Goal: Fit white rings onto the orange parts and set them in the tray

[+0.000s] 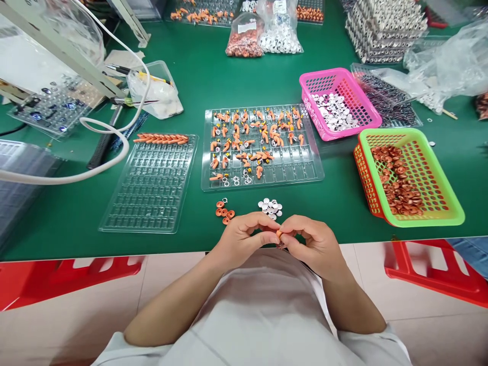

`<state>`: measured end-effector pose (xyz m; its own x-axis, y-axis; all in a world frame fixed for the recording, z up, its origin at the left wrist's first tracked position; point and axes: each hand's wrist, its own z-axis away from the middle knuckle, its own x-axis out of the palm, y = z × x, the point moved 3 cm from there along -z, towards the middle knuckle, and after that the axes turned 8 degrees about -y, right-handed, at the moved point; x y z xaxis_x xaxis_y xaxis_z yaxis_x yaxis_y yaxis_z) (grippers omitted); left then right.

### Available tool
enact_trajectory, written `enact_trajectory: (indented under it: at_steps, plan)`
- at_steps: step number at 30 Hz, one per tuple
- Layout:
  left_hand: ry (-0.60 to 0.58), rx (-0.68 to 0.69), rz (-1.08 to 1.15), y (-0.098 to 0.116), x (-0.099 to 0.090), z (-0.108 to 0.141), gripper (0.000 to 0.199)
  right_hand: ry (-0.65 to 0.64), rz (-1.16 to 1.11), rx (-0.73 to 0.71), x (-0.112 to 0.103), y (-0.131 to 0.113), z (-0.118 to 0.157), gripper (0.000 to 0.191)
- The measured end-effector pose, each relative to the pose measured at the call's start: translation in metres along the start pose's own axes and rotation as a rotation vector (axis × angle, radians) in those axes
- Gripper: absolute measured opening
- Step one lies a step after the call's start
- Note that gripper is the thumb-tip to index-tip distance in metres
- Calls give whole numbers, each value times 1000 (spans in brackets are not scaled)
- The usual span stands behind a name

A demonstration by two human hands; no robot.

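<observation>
My left hand [249, 238] and my right hand [310, 243] meet at the table's front edge, fingers pinched together. Between their fingertips is a small orange part [279, 234], mostly covered, so its full shape is hidden. Just beyond the left hand lie several copper-orange discs [224, 212] with a small white ring [224, 200] beside them. A little heap of white round caps [270, 207] sits right behind the fingertips. Farther back, a clear compartment tray [290, 175] holds many small orange pieces with dark and yellow bits, plus white rings in its front row.
At left is another clear tray [147, 193] with a row of orange pieces. To the right stand a pink basket [364, 94] of white caps and a green basket [444, 190] of copper discs. A white cable [125, 145] loops over the left side. Filled bags [246, 38] lie at the back.
</observation>
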<state>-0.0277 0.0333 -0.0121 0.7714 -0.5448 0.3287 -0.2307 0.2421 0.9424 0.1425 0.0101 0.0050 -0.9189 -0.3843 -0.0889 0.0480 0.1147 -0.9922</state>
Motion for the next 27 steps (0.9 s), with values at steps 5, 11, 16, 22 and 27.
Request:
enact_trajectory:
  at_steps: [5,11,16,22,27]
  plan:
    - [13,-78,196,-4,4,0,11,-29,61,24,-4,1,2,14]
    - [73,-158,205,-1,4,-1,20,-11,44,76,-4,1,0,8]
    - [127,-168,145,1,2,0,21,16,63,142,-2,1,0,4]
    - [133,-157,158,0,1,0,18,-21,94,107,-3,-2,-3,6]
    - [87,-124,208,-1,1,0,14,-68,30,120,-4,0,-3,6]
